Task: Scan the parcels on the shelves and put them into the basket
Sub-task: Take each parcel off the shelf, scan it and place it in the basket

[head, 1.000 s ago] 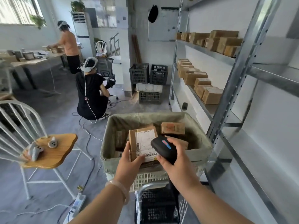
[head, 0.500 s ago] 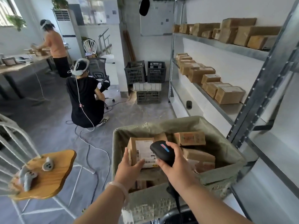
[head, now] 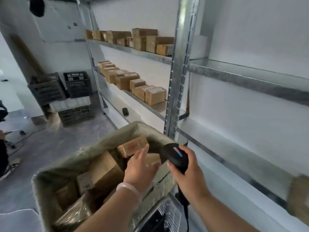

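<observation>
Released since the earlier frame, the parcel (head: 103, 169) lies in the basket (head: 117, 132) among others, our left hand (head: 142, 166) hovers open above it, our right hand (head: 190, 178) grips the scanner (head: 177, 156), and we judge many shelf parcels (head: 155, 96) remain.

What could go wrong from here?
1. The piled parcels lie tilted in the basket. Another one dropped in by the left hand might slide over the rim.
2. The cable of the scanner hangs beside the wire cart. It could snag when the right hand reaches for the shelf parcels.
</observation>
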Demonstrator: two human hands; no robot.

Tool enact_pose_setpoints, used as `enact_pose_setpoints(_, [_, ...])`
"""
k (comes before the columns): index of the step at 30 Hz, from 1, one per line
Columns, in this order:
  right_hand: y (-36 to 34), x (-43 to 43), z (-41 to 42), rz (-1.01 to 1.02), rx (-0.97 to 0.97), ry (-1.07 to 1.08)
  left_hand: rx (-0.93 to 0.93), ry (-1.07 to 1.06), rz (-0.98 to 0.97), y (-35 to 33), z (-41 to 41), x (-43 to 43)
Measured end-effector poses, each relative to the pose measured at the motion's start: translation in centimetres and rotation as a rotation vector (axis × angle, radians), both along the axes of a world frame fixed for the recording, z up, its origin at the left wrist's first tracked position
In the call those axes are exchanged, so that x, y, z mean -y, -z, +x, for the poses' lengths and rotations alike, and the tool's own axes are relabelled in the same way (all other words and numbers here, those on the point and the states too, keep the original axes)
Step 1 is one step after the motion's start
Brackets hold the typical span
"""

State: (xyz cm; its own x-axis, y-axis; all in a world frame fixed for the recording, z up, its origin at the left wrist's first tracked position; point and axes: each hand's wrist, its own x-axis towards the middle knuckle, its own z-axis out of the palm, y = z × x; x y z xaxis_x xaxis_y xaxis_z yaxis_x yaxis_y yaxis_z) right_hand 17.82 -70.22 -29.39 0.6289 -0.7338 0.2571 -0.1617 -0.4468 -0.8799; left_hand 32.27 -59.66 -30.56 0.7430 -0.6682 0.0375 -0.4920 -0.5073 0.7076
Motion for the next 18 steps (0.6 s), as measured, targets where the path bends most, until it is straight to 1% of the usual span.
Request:
enact_pose_setpoints(5, [-2.3,3.5,-10.0,-0.026,0.061,0.227,0.052,0.240,-0.084,-3.0,-8.1,7.1])
enact_pose_setpoints(9, [-4.0,4.9,-19.2,-0.057,0.109,0.394,0.155,0.406,-0.078,-5.2,-16.6,11.4])
enact_pose_setpoints(14, [-5.3,5.6,-31.5,-0.059,0.129,0.536,0.158,0.571,-0.160,-6.7,-28.7,14.7])
enact_pose_setpoints(18, [-6.3,5.6,-41.1,-0.104,0.124,0.647,0.141,0.687,-0.199,-7.8,-38.7,16.4])
